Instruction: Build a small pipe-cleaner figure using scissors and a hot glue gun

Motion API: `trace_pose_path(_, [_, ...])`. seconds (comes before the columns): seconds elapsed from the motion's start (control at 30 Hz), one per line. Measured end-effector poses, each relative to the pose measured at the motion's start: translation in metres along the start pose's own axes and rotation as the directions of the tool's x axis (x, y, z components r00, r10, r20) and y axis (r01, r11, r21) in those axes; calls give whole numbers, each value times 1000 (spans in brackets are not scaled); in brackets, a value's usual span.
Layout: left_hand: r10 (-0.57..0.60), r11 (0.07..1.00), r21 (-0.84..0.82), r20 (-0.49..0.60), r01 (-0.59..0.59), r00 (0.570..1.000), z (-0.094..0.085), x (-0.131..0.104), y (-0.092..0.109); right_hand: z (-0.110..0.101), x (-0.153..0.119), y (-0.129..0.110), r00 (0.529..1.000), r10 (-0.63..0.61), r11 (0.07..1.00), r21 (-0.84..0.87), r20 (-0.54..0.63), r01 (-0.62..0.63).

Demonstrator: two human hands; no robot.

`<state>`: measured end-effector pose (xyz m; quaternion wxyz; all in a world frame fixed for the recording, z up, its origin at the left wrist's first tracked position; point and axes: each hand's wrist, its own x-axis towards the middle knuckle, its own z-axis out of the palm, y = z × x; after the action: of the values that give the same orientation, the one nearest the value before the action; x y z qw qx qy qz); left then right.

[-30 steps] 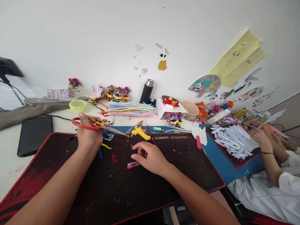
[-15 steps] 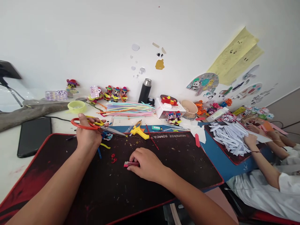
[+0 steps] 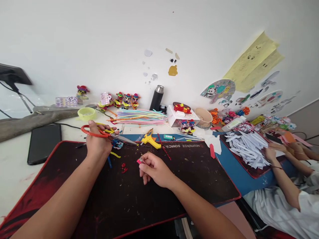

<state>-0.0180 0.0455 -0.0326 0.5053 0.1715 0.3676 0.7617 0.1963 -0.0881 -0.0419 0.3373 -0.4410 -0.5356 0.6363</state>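
My left hand (image 3: 98, 146) is closed around scissors (image 3: 126, 139) with orange and yellow handles, their blades pointing right over the back of the dark mat (image 3: 149, 212). Between the thumb and fingers of my right hand (image 3: 159, 172) is a small red lighter (image 3: 141, 161), its metal top facing left and most of its body hidden by the fingers. Small curled red pieces (image 3: 124, 168) lie on the mat between my hands. Beyond my right hand rests a yellow glue gun (image 3: 152, 141), with a thin red twisted stem (image 3: 164, 149) to its right.
Pastel pipe cleaners (image 3: 142, 117) lie along the back, before a black thermos (image 3: 157, 98). A phone (image 3: 45, 142) lies at left near a yellow-green bowl (image 3: 86, 114). At right, a co-worker's hand (image 3: 270, 155) touches a pile of white paper strips (image 3: 246, 149).
My right hand has lifted and turned, tilting the lighter up, with its lower fingers now loosened. The scissors stay in my left hand. The whole view has shifted slightly.
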Motion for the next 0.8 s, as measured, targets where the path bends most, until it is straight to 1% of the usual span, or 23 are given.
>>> trace_pose_path(0.1, [-3,1000,-5,4,3,1000,1,-1,1,0,5,-1,1000,-19,997,71,17,18])
trace_pose_path(0.27, [0,1000,-16,8,0,1000,2,-3,2,4,10,-7,999,-34,985,167,-17,36])
trace_pose_path(0.47, [-9,1000,-29,18,10,1000,3,-4,4,14,16,-12,1000,6,959,284,-16,-1])
trace_pose_path(0.63, [-19,999,-47,14,20,1000,5,-6,7,18,19,-14,999,27,954,298,-18,-21])
trace_pose_path(0.8, [-32,998,-59,13,33,999,5,-6,7,22,21,-16,999,24,975,222,24,-29])
